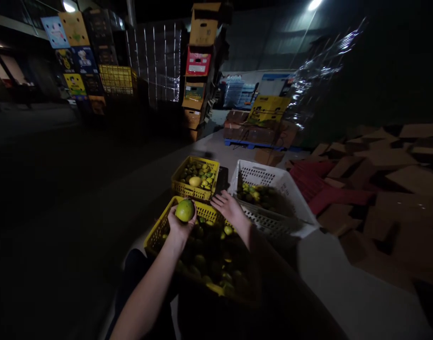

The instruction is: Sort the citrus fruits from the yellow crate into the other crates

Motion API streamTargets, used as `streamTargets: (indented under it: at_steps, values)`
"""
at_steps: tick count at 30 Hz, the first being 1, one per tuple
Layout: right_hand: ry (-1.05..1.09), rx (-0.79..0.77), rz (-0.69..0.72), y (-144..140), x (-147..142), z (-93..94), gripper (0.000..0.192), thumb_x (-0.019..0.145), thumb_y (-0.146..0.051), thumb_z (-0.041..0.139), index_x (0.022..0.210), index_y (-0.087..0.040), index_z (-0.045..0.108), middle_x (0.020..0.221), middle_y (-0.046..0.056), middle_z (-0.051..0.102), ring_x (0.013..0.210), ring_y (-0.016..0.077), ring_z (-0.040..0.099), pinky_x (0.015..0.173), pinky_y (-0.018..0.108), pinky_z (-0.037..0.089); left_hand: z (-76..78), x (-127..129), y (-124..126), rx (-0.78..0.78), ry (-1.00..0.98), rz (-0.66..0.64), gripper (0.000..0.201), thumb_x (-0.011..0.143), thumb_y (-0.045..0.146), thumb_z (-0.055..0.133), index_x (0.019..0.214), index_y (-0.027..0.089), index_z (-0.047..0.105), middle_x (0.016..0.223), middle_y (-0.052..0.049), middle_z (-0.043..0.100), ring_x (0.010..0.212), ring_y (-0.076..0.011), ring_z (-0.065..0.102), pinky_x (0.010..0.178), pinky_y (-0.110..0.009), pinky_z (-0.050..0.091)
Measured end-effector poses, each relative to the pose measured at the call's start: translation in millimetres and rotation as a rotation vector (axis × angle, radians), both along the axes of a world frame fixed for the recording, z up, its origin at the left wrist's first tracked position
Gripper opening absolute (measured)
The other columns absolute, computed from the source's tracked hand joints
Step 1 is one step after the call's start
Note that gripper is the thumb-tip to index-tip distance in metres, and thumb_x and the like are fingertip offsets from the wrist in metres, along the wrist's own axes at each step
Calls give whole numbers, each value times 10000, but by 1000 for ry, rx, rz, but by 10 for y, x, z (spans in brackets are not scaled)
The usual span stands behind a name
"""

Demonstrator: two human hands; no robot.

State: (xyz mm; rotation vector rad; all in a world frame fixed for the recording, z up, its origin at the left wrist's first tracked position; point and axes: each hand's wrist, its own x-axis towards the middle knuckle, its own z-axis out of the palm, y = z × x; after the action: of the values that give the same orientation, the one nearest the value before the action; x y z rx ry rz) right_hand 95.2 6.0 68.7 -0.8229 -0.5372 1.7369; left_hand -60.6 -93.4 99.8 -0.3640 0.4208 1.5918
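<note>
Left hand (179,225) around a round, yellow-green fruit (184,210), smooth-skinned.

We see our left hand (181,222) raised at the end of a bare forearm that climbs from the lower left, wrist bent slightly back, palm turned up and the fingers (192,221) curled closed in a cupping grip. Our right hand (228,205) reaches forward, palm down, fingers (219,197) spread loosely and extended, holding nothing. Its forearm runs back toward the lower right into shadow. The two hands sit near each other, not touching
</note>
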Motion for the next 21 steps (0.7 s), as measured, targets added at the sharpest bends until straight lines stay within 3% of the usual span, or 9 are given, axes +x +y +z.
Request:
streamTargets:
  at_steps: [3,8,11,14,18,21]
  values:
    - [-47,-59,26,-93,128,-65,113,782,-172,641,885,-212,618,896,68,665,784,193,690,691,368,609,-15,-21,5,-11,8,25,438,750,166,478,1144,149,667,889,-114,706,718,-202,691,642,-311,588]
    - [-236,-172,224,-713,327,-407,127,828,-199,609,922,-164,688,952,106,732,820,217,725,766,372,587,6,-36,-42,-13,24,25,419,769,165,466,1139,151,661,851,-98,702,699,-196,688,619,-293,580]
    - [-236,-138,257,-911,399,-401,153,835,-204,609,939,-148,706,1024,132,743,872,231,731,818,375,569,12,-21,-79,-42,64,14,399,770,159,468,1117,143,663,826,-91,696,694,-199,685,610,-298,580]
    - [-172,-110,203,-968,460,-293,138,828,-176,606,909,-141,712,999,137,754,855,232,734,816,368,567,-47,37,-78,-54,125,14,370,765,160,480,1082,123,666,797,-92,687,704,-215,688,616,-315,584]
    - [-39,-92,135,-1006,513,-222,86,800,-148,628,851,-136,696,892,124,759,773,208,732,731,317,578,-350,219,-86,-136,254,-49,291,804,178,499,1045,123,651,762,-66,677,682,-214,684,627,-340,590]
    - [51,-112,151,-1061,531,-223,62,785,-132,617,807,-142,674,816,107,749,697,185,717,661,289,574,-694,448,-217,-229,360,-279,212,870,217,511,1019,132,636,746,-57,670,657,-201,669,599,-326,576]
